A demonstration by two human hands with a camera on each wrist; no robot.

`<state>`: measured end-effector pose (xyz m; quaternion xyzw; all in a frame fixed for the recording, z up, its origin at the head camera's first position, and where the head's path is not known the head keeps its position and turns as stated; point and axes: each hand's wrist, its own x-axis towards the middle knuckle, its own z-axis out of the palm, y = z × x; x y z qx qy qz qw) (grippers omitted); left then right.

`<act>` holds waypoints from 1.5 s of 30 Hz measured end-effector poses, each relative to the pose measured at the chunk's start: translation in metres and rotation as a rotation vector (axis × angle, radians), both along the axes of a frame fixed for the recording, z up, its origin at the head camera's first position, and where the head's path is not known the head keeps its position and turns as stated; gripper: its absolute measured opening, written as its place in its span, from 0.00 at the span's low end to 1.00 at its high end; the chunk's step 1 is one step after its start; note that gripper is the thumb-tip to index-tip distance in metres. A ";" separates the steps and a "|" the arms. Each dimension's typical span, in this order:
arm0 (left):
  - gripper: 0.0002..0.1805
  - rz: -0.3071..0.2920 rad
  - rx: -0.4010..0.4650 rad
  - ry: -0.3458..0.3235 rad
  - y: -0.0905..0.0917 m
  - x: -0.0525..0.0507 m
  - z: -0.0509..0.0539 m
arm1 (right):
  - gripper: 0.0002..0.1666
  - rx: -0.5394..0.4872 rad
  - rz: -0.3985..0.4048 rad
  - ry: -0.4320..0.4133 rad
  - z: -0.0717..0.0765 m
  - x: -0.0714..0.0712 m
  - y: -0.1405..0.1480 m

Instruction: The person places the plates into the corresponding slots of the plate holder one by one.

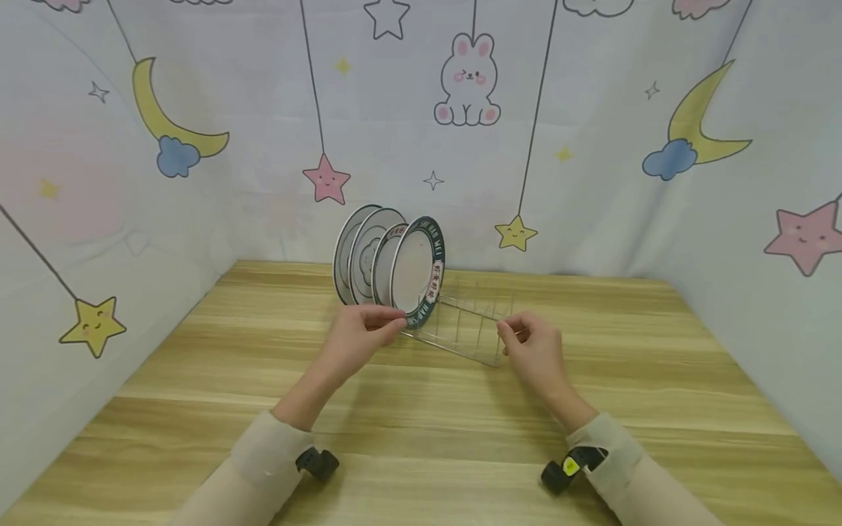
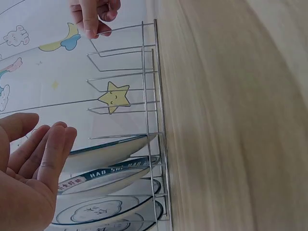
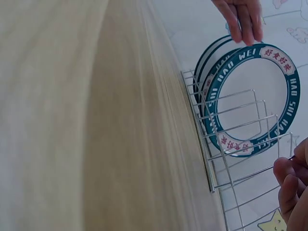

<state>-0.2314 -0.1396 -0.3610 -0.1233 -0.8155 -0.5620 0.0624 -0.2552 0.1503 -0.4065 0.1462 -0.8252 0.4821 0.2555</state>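
Several plates stand on edge in the left part of a wire dish rack (image 1: 460,343). The nearest plate (image 1: 414,270) has a dark green rim with white lettering and red characters. Behind it are a similar plate and paler ones, one plate (image 2: 96,209) with a line drawing. My left hand (image 1: 358,336) is beside the nearest plate, its fingers extended; in the right wrist view its fingertips are close to that plate's rim, and contact is unclear. My right hand (image 1: 536,351) pinches an end wire of the rack between thumb and finger.
The rack stands on a wood-grain table (image 1: 421,438). Beyond it hangs a white curtain (image 1: 592,183) printed with stars, moons and a rabbit. Several wire slots on the rack's right side hold no plates. Each wrist wears a dark strapped device (image 1: 318,463).
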 end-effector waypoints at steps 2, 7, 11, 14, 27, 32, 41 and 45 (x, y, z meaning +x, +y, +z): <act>0.11 -0.007 0.002 0.007 0.004 -0.001 -0.001 | 0.05 0.010 0.019 0.018 0.000 0.001 -0.004; 0.11 -0.030 -0.003 0.012 0.012 -0.003 -0.003 | 0.07 0.019 0.060 0.025 0.001 0.004 -0.013; 0.11 -0.042 -0.009 -0.005 0.020 -0.003 -0.004 | 0.06 0.012 0.093 -0.003 0.002 0.008 -0.019; 0.11 -0.051 -0.010 -0.022 0.027 -0.004 -0.004 | 0.05 0.002 0.112 -0.022 0.001 0.010 -0.023; 0.09 -0.015 -0.065 0.080 0.040 -0.015 -0.014 | 0.07 -0.003 0.167 -0.033 0.000 0.017 -0.037; 0.09 0.027 -0.051 0.075 0.039 -0.018 -0.013 | 0.06 -0.001 0.166 -0.026 0.001 0.017 -0.038; 0.08 0.061 -0.075 0.060 0.041 -0.021 -0.012 | 0.06 -0.009 0.192 -0.045 0.003 0.021 -0.041; 0.08 0.067 -0.072 0.044 0.042 -0.024 -0.012 | 0.05 -0.006 0.192 -0.055 0.004 0.025 -0.044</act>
